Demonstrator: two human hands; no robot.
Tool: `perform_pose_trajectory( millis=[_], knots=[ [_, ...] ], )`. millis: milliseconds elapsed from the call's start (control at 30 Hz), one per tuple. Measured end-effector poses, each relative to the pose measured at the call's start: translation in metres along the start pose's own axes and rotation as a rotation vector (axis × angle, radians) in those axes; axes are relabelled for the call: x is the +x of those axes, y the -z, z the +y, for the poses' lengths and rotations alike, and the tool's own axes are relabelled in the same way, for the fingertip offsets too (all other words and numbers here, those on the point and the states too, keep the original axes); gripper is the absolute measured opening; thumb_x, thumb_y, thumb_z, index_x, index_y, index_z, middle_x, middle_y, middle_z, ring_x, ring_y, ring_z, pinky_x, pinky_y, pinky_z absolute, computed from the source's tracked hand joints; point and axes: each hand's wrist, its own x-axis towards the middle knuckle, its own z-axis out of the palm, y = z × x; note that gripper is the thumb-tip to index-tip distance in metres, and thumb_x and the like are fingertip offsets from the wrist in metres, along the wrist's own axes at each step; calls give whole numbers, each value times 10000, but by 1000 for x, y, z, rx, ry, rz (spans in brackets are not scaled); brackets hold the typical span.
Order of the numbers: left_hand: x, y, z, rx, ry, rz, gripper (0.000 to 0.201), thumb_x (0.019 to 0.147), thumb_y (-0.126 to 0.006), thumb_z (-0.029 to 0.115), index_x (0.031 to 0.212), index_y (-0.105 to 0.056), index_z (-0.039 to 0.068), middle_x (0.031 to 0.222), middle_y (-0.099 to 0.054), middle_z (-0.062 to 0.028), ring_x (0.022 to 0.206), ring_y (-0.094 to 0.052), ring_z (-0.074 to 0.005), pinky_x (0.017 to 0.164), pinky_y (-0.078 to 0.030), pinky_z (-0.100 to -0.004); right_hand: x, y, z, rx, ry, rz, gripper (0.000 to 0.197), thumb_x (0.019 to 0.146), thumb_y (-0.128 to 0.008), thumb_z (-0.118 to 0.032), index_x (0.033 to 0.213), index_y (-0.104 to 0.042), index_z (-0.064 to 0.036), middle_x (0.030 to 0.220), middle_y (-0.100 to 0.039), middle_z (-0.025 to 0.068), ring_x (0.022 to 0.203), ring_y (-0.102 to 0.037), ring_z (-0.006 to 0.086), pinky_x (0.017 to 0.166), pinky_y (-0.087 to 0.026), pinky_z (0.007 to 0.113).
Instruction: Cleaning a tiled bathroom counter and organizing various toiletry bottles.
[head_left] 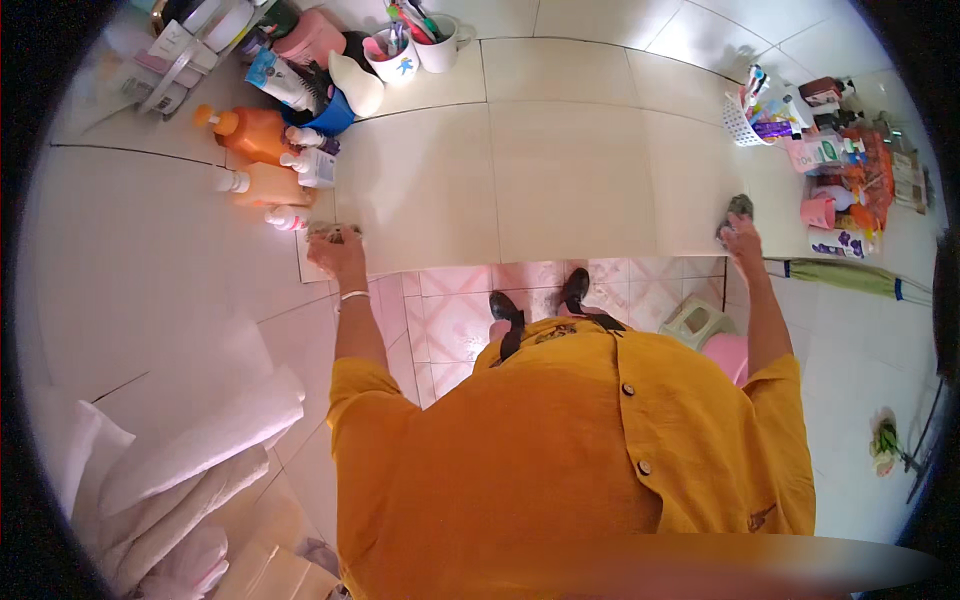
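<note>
My left hand [338,258] is at the left front of the tiled counter [570,180], its fingers curled over a small dark grey-brown crumpled thing [345,231]. Too little of that piece shows to tell its kind. Farther right, my right hand [742,242] is closed on a dark grey crumpled scrubbing pad or rag [739,207] near the counter's front edge. Beside my left hand stand a small white bottle with a pink label [288,217] and a pale orange pump bottle [270,184]. A pink cup [818,212] is the container nearest to my right hand.
An orange pump bottle [255,135], a blue tub [333,116] and two cups with brushes [437,50] line the left back. At right stand a white basket [741,122] and several bottles. A pale green stool [698,322] and a pink basin [727,352] are below the counter.
</note>
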Motion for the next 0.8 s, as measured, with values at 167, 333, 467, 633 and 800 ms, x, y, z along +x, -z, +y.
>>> perform_pose_trajectory(
  millis=[167, 333, 467, 633, 800],
  knots=[
    [-47, -57, 30, -71, -533, 115, 265, 757, -541, 103, 993, -483, -2, 1020, -495, -189, 1015, -427, -353, 889, -351, -460, 23, -28, -62, -145, -28, 247, 524, 811, -546, -290, 1310, -426, -184, 1381, -319, 165, 1225, -324, 388, 1011, -284, 495],
    [-162, -148, 182, -205, -805, -216, 385, 718, -554, 57, 1094, -484, 8, 1207, -464, -228, 1210, -366, -395, 1024, -283, -461, 39, -17, -131, -150, 179, 124, 503, 831, -489, -234, 1315, -411, -121, 1389, -306, 169, 1264, -283, 383, 1035, -255, 474],
    [-212, -130, 238, -64, -977, -563, 404, 687, -582, 127, 1087, -552, 79, 1240, -458, -204, 1194, -382, -389, 1008, -301, -448, 43, -37, -115, 324, 303, 176, 470, 838, -442, -148, 1298, -404, -59, 1389, -318, 141, 1262, -282, 384, 1048, -236, 463],
    [-115, -125, 213, 254, -792, -296, 255, 636, -614, 112, 891, -600, 111, 926, -552, -116, 924, -504, -294, 800, -417, -449, 47, -29, -83, 180, 279, 136, 500, 817, -465, -175, 1307, -407, -98, 1399, -313, 116, 1252, -309, 339, 1036, -232, 472],
    [-44, -152, 203, 385, -457, 43, 302, 655, -577, 73, 956, -561, 95, 983, -544, -110, 982, -490, -298, 814, -405, -447, 48, -17, -85, 189, 243, 73, 528, 792, -485, -220, 1307, -409, -133, 1402, -311, 95, 1263, -290, 345, 1014, -232, 518]
  ],
)
